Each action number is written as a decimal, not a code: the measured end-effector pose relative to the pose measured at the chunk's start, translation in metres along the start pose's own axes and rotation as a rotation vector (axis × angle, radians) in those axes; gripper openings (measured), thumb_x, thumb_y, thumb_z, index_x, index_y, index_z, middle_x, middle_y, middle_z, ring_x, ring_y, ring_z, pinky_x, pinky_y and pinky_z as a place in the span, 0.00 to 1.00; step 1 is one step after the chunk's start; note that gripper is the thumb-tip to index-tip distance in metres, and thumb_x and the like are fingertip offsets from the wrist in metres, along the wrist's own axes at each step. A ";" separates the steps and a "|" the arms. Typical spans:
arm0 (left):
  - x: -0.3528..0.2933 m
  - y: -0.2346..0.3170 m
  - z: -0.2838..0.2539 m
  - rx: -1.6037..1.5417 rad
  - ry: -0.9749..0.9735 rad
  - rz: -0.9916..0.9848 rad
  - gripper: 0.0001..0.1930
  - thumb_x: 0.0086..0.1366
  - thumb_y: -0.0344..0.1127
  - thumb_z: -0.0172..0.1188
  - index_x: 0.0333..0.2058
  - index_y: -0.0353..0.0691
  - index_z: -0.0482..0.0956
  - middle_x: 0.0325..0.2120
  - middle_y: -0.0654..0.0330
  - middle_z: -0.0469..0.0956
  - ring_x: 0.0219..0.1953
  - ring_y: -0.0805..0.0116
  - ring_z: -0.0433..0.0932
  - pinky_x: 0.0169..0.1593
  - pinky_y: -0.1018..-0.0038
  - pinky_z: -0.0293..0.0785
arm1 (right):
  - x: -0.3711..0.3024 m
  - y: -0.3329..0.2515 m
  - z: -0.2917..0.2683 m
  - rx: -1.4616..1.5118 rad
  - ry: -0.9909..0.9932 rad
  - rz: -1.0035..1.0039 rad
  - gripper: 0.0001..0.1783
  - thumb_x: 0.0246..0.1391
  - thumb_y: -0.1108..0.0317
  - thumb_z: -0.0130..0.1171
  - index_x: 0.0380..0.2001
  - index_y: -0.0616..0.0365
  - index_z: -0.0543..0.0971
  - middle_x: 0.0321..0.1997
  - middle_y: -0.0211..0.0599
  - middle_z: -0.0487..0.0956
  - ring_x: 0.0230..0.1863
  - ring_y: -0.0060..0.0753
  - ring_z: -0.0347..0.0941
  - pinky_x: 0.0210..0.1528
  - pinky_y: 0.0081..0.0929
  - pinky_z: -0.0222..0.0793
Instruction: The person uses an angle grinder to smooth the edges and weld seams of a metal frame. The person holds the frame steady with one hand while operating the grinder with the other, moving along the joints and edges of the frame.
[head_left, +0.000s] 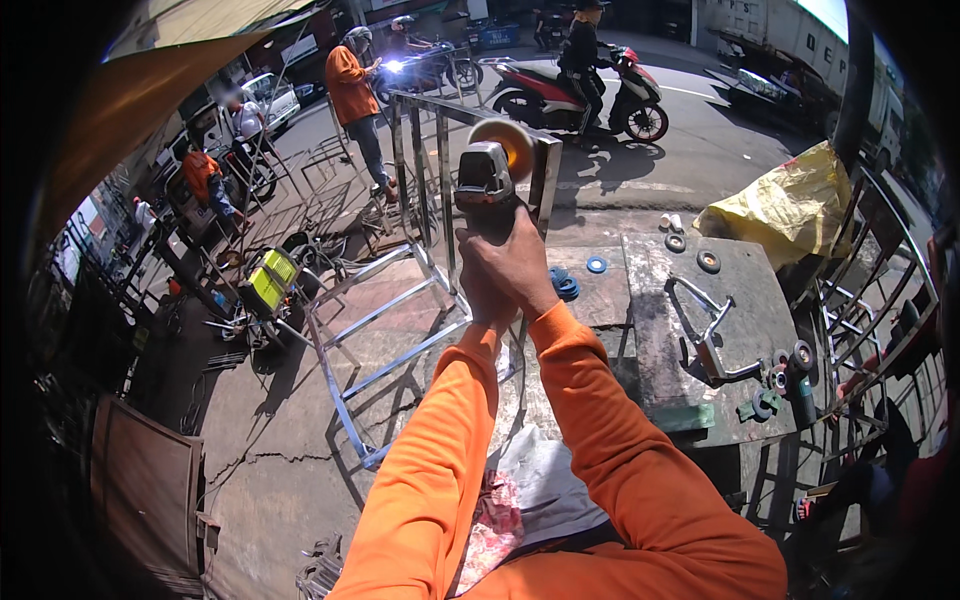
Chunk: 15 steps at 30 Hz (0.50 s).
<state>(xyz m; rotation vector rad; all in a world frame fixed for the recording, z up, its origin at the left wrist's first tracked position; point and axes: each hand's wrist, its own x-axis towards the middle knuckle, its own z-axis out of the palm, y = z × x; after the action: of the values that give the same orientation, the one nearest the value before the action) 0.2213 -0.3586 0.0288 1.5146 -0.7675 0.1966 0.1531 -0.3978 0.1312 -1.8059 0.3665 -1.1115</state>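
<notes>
Both arms, in orange sleeves, reach straight ahead and hold an angle grinder [484,178] up in front of me. My right hand [526,258] is wrapped round the grinder's body from the right. Against it on the left, my left hand [480,282] is closed on the same tool, its fingers partly hidden. The round disc [510,146] looks blurred and orange-brown, close to the top corner of an upright metal tube frame [546,185]. Whether disc and metal touch, I cannot tell. Lower bars [395,362] of a metal frame spread out left of my forearms.
On the right, a worktable [655,330] carries grinding discs [708,261], a bent metal bracket [712,350] and another grinder [801,385]. A yellow sack [785,205] lies behind. Left stands a green-yellow machine [270,282]. Beyond, a person welds [352,85] and a rider sits on a scooter [590,95].
</notes>
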 end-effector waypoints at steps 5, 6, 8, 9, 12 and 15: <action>-0.018 0.022 -0.008 0.056 -0.026 -0.107 0.35 0.51 0.34 0.70 0.56 0.37 0.63 0.48 0.53 0.75 0.46 0.62 0.77 0.51 0.69 0.74 | -0.070 0.080 -0.056 0.395 -0.028 0.051 0.15 0.57 0.68 0.64 0.43 0.65 0.76 0.36 0.37 0.80 0.36 0.25 0.79 0.41 0.24 0.75; -0.019 0.021 -0.007 -0.031 -0.045 -0.080 0.39 0.47 0.31 0.71 0.58 0.37 0.61 0.47 0.51 0.77 0.45 0.61 0.79 0.51 0.69 0.74 | -0.089 0.104 -0.064 0.489 0.040 0.103 0.07 0.59 0.74 0.60 0.39 0.64 0.75 0.35 0.34 0.79 0.36 0.19 0.77 0.40 0.20 0.75; -0.019 0.018 -0.006 -0.175 -0.085 -0.071 0.37 0.47 0.29 0.70 0.56 0.38 0.62 0.46 0.52 0.77 0.46 0.62 0.79 0.51 0.68 0.74 | -0.138 0.156 -0.089 0.477 0.063 0.298 0.06 0.59 0.74 0.60 0.37 0.64 0.75 0.34 0.33 0.78 0.34 0.20 0.76 0.38 0.21 0.76; -0.018 0.017 -0.007 -0.161 -0.061 -0.033 0.37 0.47 0.28 0.70 0.56 0.38 0.62 0.45 0.53 0.78 0.45 0.63 0.79 0.50 0.68 0.74 | -0.165 0.181 -0.103 0.411 0.050 0.338 0.05 0.58 0.74 0.60 0.35 0.64 0.75 0.33 0.33 0.79 0.32 0.21 0.76 0.37 0.21 0.76; -0.009 0.023 -0.012 -0.137 -0.072 0.048 0.35 0.46 0.28 0.70 0.53 0.38 0.63 0.42 0.55 0.78 0.43 0.65 0.79 0.48 0.69 0.75 | -0.261 0.239 -0.148 -0.030 -0.002 0.479 0.06 0.53 0.72 0.62 0.31 0.65 0.78 0.27 0.34 0.80 0.28 0.20 0.76 0.33 0.22 0.73; -0.005 0.035 -0.017 -0.119 -0.117 0.068 0.34 0.45 0.27 0.70 0.52 0.38 0.64 0.39 0.55 0.78 0.40 0.67 0.78 0.46 0.71 0.75 | -0.348 0.279 -0.196 -0.238 0.041 0.666 0.05 0.50 0.73 0.60 0.29 0.64 0.78 0.25 0.34 0.80 0.26 0.21 0.75 0.33 0.23 0.72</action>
<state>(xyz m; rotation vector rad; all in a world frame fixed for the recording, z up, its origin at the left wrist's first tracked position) 0.2037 -0.3376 0.0573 1.3977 -0.9095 0.1122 -0.1359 -0.4221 -0.2602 -1.6656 1.0716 -0.6487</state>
